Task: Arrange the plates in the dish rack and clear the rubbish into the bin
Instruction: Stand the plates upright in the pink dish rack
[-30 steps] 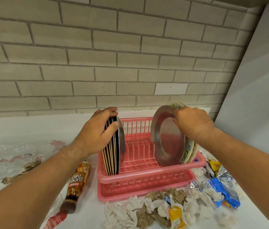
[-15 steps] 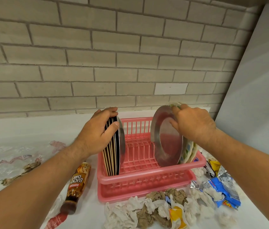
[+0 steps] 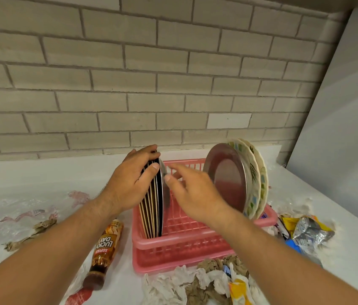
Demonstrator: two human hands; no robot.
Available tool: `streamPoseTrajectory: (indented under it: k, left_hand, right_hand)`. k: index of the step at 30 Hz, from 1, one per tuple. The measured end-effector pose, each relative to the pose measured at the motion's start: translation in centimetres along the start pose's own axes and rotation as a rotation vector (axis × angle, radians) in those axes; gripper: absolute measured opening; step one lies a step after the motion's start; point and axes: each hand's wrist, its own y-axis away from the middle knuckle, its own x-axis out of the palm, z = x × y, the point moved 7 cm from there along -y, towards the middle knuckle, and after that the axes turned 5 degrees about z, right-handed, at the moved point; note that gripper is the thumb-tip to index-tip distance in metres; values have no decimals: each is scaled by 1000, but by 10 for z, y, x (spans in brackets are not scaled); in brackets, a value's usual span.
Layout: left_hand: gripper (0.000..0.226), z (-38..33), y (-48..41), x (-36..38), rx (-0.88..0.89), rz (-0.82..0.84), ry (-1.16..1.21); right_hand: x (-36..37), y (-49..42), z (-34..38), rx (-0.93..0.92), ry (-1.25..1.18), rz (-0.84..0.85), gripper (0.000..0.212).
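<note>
A pink dish rack (image 3: 173,243) stands on the white counter. At its left end several dark plates (image 3: 152,208) stand on edge, with a steel plate beside them. My left hand (image 3: 129,183) grips the top of that stack. At the right end a steel plate (image 3: 228,179) leans upright against two patterned white plates (image 3: 259,179). My right hand (image 3: 191,188) hovers over the middle of the rack, fingers apart, reaching toward the left stack and holding nothing.
Crumpled tissues and brown paper (image 3: 200,282) lie in front of the rack. Foil and snack wrappers (image 3: 305,234) sit to the right. A brown drink bottle (image 3: 105,247) lies left of the rack, with plastic film and scraps (image 3: 30,225) farther left. A brick wall stands behind.
My right hand has let go of the steel plate at the right and moved left across the rack toward the dark stack. The left hand has stayed on the stack.
</note>
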Motion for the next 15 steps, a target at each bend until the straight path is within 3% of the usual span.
streamPoseTrajectory:
  k: [8, 12, 15]
  left_hand:
    - [31, 1, 2, -9, -22, -31, 93]
    - [33, -3, 3, -9, -6, -36, 75]
    - [38, -8, 5, -10, 7, -37, 46]
  right_hand:
    - [25, 11, 10, -22, -82, -28, 46]
    - [22, 7, 11, 6, 31, -58, 37]
    - [14, -1, 4, 90, 182, -87, 48]
